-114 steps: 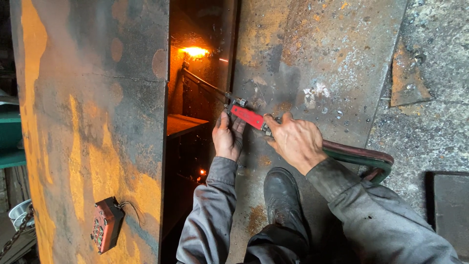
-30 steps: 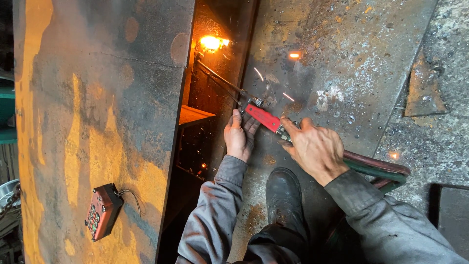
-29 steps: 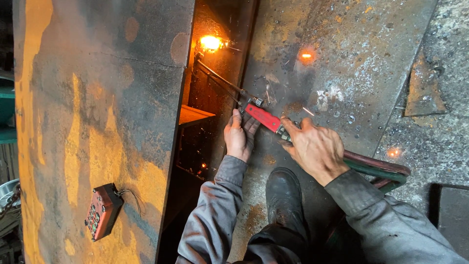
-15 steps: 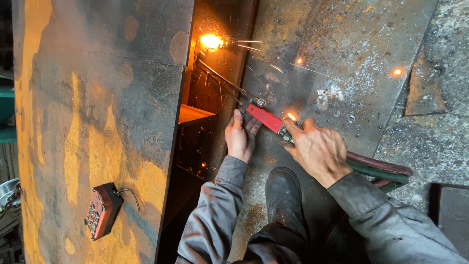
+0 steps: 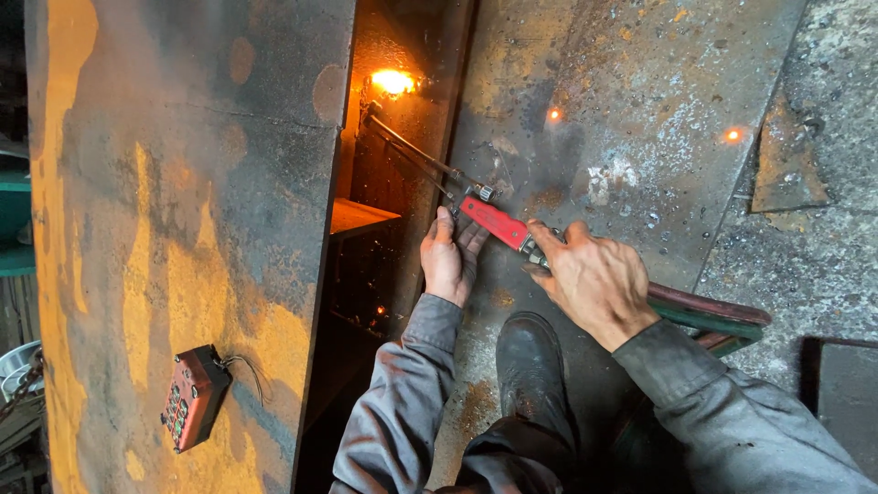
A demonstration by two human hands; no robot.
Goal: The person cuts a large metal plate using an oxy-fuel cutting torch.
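I hold a cutting torch with a red handle (image 5: 495, 222) over a big rusty steel plate (image 5: 640, 119). My right hand (image 5: 590, 279) grips the rear of the handle, where red and green hoses (image 5: 713, 316) leave it. My left hand (image 5: 450, 256) cups the front of the handle from below, fingers wrapped around it. The torch's thin tubes (image 5: 412, 154) reach up and left to a bright orange flame (image 5: 393, 82) at the edge of the plate, in the dark gap. Glowing sparks (image 5: 732, 135) lie on the plate.
A second rusty steel plate (image 5: 183, 229) with yellow patches fills the left side, and a red push-button pendant (image 5: 190, 398) with a cable lies on it. My dark boot (image 5: 530, 375) stands on the right plate. A loose steel offcut (image 5: 786, 165) lies at the right.
The flame and torch tip have crept a little further up along the cut edge. Flying sparks have settled into a few glowing spots on the plate. Both hands keep their grip.
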